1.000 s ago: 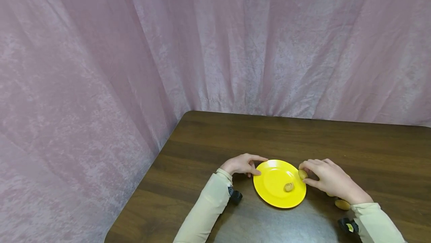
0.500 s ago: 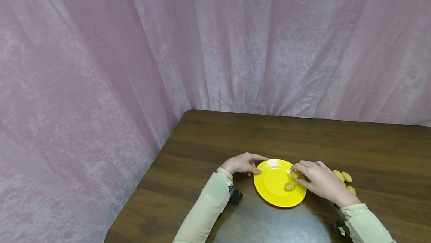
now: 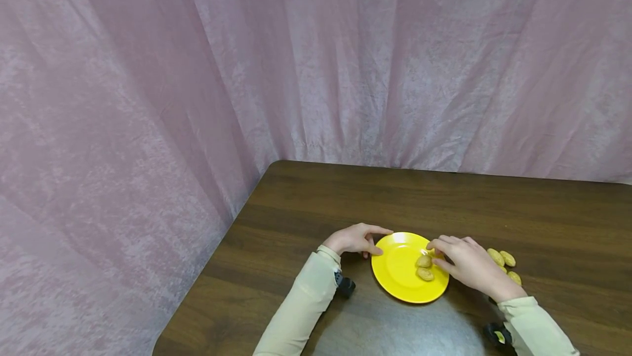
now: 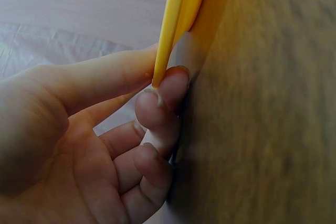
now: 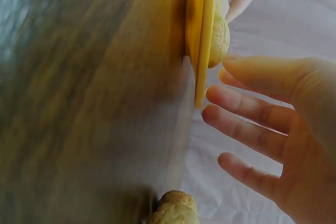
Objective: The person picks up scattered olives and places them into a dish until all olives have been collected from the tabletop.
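My left hand (image 3: 353, 239) pinches the left rim of a yellow plate (image 3: 395, 282). In the left wrist view the rim of the plate (image 4: 170, 30) lies between thumb and curled fingers. Two small, yellowish oval potatoes are on the plate's right half, a far potato (image 3: 423, 261) and a near potato (image 3: 425, 274), side by side. Over the plate's right rim is my right hand (image 3: 466, 265), its fingers loosely spread and holding nothing. In the right wrist view its thumb tip is close beside a potato (image 5: 219, 40); whether they touch I cannot tell.
Several more potatoes (image 3: 495, 257) lie on the brown wooden table (image 3: 345, 197), right of the plate and partly hidden by the right hand. A pink curtain (image 3: 316, 71) hangs behind the table and along its left side.
My right hand has moved left, carrying a second potato from the plate's right rim onto the plate, and has let it go beside the first. The left hand stays on the rim.
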Available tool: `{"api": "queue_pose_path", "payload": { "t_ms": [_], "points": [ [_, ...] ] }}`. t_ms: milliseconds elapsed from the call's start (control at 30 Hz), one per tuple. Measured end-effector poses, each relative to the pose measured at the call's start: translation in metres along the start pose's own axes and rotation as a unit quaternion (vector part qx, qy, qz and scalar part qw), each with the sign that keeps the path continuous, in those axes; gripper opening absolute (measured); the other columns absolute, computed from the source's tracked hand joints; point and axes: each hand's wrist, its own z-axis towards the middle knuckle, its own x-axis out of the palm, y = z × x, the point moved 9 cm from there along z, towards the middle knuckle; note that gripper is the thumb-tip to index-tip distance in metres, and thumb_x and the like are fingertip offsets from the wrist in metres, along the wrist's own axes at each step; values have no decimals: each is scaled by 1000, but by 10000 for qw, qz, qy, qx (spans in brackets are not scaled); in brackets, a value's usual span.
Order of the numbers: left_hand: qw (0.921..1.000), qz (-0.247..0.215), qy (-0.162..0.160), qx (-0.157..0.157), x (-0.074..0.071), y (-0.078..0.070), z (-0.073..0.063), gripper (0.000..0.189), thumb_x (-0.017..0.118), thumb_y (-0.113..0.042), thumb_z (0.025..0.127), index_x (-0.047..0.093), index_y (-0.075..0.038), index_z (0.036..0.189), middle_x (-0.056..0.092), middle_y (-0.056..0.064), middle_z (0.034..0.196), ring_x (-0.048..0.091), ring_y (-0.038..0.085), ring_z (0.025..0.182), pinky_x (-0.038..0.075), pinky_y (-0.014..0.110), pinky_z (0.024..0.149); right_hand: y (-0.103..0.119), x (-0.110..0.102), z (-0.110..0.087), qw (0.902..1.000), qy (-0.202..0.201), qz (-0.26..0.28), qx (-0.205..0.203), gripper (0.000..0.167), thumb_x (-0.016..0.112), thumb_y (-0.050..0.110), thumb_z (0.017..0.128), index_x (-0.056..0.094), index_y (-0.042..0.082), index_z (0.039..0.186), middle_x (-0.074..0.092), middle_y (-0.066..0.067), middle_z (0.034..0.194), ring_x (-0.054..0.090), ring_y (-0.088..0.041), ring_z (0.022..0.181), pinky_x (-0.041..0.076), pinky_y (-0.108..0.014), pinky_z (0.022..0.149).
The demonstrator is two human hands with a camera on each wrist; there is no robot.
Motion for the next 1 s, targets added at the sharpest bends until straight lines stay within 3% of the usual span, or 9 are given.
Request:
{"api": "queue_pose_path", "payload": {
  "t_ms": [500, 767, 1000],
  "points": [
    [9998, 71, 35, 176, 1, -2, 0, 54, 71, -14, 88, 56, -28, 137, 55, 2, 68, 53, 13, 57, 46, 20, 56, -20, -15, -5, 9997, 178, 35, 165, 24, 77, 10, 79, 69, 15, 101, 67, 8, 88, 63, -10, 77, 51, -38, 72],
    [9998, 34, 52, 178, 0, -3, 0, 54, 71, -14, 88, 55, -28, 138, 55, 2, 67, 53, 13, 57, 46, 20, 56, -51, -25, -19, 9965, 641, 152, 511, 28, 75, 5, 79, 69, 11, 105, 70, -3, 101, 68, -27, 92, 51, -52, 78],
    [9999, 97, 3, 139, 1, -2, 1, 53, 71, -16, 88, 56, -29, 137, 55, 2, 68, 53, 13, 58, 46, 21, 56, -67, -22, -26, 9918, 1074, 85, 682, 28, 77, 12, 78, 68, 11, 105, 70, -3, 102, 67, -27, 92, 50, -53, 77]
  ]
}}
